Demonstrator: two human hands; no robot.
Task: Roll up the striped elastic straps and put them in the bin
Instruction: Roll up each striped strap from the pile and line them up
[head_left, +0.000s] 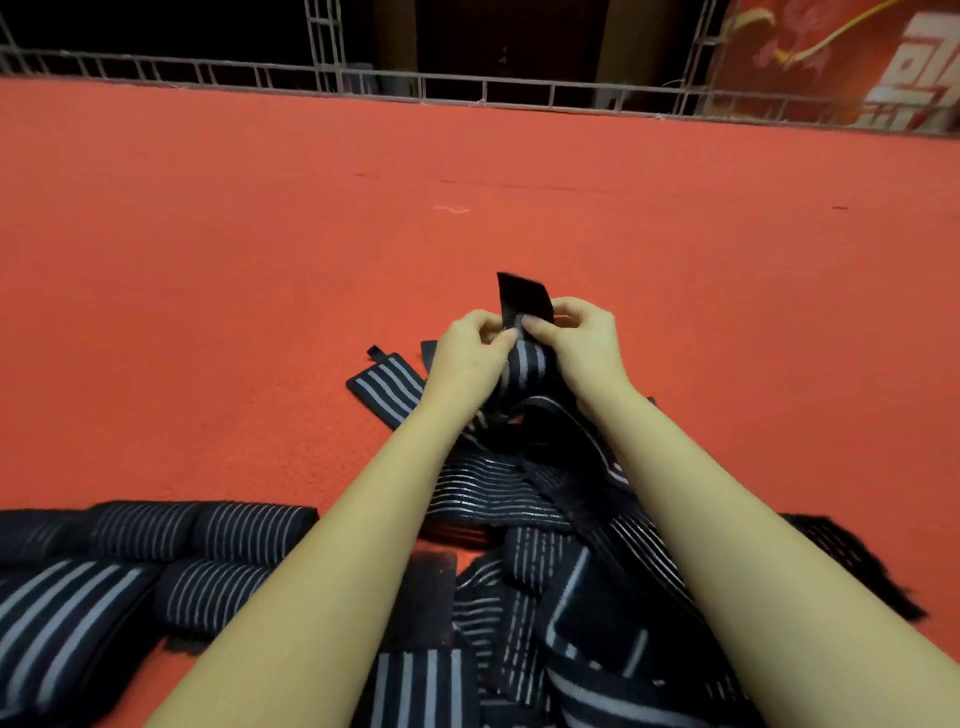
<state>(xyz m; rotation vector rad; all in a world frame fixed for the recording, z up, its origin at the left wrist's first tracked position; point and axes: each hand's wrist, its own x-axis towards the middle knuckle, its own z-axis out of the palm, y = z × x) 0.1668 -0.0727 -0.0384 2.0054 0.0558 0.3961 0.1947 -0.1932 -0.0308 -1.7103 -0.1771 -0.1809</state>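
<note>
Over the red carpet (260, 260), both hands meet on one striped elastic strap (524, 364) — the left hand (470, 353) and right hand (584, 340) each pinch it near its plain black end tab (522, 296), which sticks straight up. More loose straps (545, 545) are heaped under the forearms, rolled-up ones (208, 535) sit lower left — no bin visible.

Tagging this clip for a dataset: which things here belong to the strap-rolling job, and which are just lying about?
Job: left hand, right hand, held strap, loose strap pile, rolled straps.
Just around: red carpet, metal truss, red banner.
</note>
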